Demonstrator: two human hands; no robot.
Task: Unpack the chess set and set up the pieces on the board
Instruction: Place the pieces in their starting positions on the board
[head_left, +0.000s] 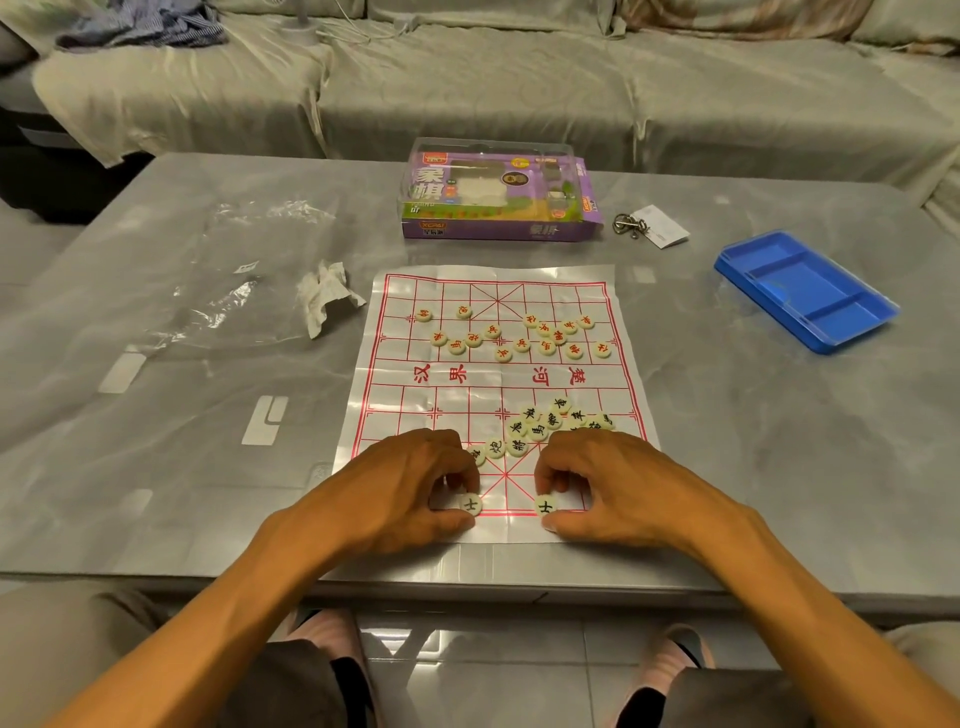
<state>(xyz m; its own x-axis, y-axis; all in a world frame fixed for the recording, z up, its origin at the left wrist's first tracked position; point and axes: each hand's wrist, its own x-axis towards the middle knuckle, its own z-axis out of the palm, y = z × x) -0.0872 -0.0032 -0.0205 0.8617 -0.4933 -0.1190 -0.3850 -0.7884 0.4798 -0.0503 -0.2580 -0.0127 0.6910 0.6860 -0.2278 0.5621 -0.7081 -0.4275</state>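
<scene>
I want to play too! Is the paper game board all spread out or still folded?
Spread out. The board lies flat on the table, creased, its whole red grid showing.

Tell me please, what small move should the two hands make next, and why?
Probably let go of the two black-marked pieces and fetch another from the black pile. The left hand pinches one piece and the right hand the other, both already on the board at its near edge line.

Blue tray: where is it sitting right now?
In the head view, the blue tray lies on the table's far right, right of the board, beyond the right hand, near the folded leaflet.
</scene>
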